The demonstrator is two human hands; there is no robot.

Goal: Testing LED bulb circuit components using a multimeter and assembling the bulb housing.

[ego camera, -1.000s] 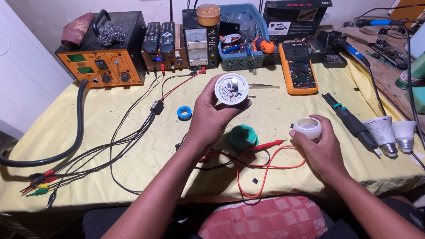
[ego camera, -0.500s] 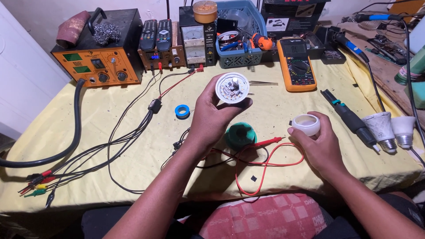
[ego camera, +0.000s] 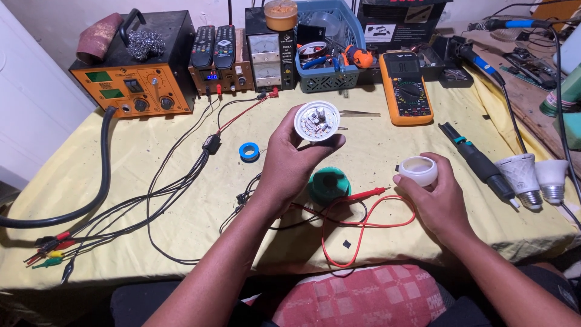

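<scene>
A pale yellow cloth point(ego camera: 151, 200) covers the work surface and hangs over its near edge in soft folds. Behind it stands a plain whitish wall point(ego camera: 54, 24), evenly lit. At the right, a bare brown wooden bench top point(ego camera: 532, 103) adjoins the surface.

The left hand point(ego camera: 296, 160) is lowering the round white bulb base point(ego camera: 317, 121) very slightly and tipping its open face, with the small circuit parts inside, a little more toward the camera. The right hand point(ego camera: 437, 197) is shifting its grip on the white dome cover point(ego camera: 417, 170), edging it a touch leftward over the bench point(ego camera: 151, 175).
</scene>
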